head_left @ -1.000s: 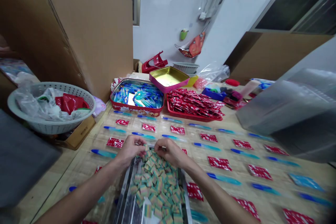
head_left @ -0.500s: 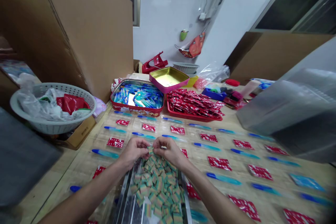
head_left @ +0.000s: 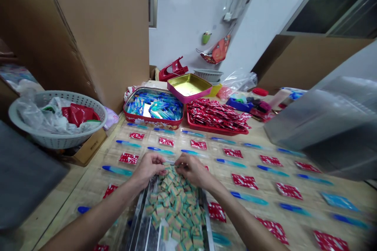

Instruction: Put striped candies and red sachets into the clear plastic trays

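Note:
My left hand [head_left: 150, 168] is at the far left corner of a metal tray [head_left: 141, 219], its thumb and fingers pinched low over the pieces. Across from it, my right hand [head_left: 192, 169] has its fingers curled down at the far right corner. Whatever either hand pinches is too small or hidden to make out. The tray is heaped with small square pieces [head_left: 178, 206] striped green, yellow and pinkish. Around it lie clear bags in rows, with blue pens [head_left: 231, 163] and red patterned packets [head_left: 244, 181] on them.
Behind the rows stand a tin of blue pens [head_left: 153, 123] and a red tray [head_left: 218, 129] heaped with red packets. A gold-lined tin [head_left: 190, 86] rests above them. A grey basket [head_left: 59, 139] is at left; translucent plastic sheets [head_left: 318, 121] stand at right.
My hands have drawn slightly apart over the far end of the tray. My right fingers have curled downward and moved a little right. The view has shifted slightly.

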Available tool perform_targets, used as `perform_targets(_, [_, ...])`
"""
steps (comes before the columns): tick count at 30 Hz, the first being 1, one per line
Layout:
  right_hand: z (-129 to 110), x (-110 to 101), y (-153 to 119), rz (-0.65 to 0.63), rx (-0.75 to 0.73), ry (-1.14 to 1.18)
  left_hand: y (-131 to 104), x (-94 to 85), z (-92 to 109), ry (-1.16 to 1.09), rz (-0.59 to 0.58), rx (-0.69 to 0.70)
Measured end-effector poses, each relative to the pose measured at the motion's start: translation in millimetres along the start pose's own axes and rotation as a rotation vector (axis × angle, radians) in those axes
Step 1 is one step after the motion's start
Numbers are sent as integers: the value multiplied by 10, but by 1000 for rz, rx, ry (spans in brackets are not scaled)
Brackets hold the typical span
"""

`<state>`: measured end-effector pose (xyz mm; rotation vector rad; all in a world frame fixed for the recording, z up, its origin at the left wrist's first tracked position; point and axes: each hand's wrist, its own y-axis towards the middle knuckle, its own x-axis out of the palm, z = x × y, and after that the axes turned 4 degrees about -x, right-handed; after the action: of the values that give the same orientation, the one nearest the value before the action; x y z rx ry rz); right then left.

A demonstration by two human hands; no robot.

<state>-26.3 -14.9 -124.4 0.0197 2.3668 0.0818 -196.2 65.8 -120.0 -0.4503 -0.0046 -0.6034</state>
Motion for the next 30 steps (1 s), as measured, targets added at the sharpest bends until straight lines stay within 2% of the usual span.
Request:
perform_targets(4, [-37, 4, -31, -60, -36, -103, -19, 6, 4, -7, 9, -6])
perform_targets(9, [-8, 21, 8, -85, -10, -46, -28, 16, 6, -23, 7, -11])
perform_targets(16, [-16, 36, 6, -38, 0, 11, -35, 18, -1, 1, 22, 3])
perform_targets(21, [-49, 29, 2, -34, -17, 133, -9, 38, 77, -42, 15, 52])
perform_targets(25, [-56, 37, -7, 10, 19, 179, 38, 93, 135, -132, -39, -26])
perform_targets(30, [-10, 105, -24, 54, 14, 168, 76, 139, 125, -103, -14, -60])
